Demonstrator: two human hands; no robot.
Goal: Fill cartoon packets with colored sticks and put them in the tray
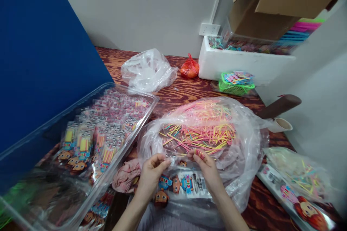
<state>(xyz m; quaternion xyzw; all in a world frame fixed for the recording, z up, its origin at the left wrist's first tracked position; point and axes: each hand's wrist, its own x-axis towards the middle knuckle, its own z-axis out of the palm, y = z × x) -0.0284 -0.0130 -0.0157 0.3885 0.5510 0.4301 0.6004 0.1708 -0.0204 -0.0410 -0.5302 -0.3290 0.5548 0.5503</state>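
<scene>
A large clear plastic bag (252, 144) lies open on the table, with many thin pink, yellow and blue sticks (206, 126) inside. At its near edge, my left hand (154, 170) pinches the edge of a small clear wrapper. My right hand (206, 169) has its fingers curled round a few short pink and yellow sticks (199, 154). Below and between the hands lie printed packets (187, 184) with cartoon faces. To the left, a clear plastic bin (135, 135) holds many filled small packets (108, 153).
A pink cloth (127, 175) lies beside the bin. Behind are a crumpled bag (149, 70), a red bag (189, 68), a green basket (236, 87) and a white foam box (230, 63). At right are a paper cup (280, 125) and another stick bag (300, 173).
</scene>
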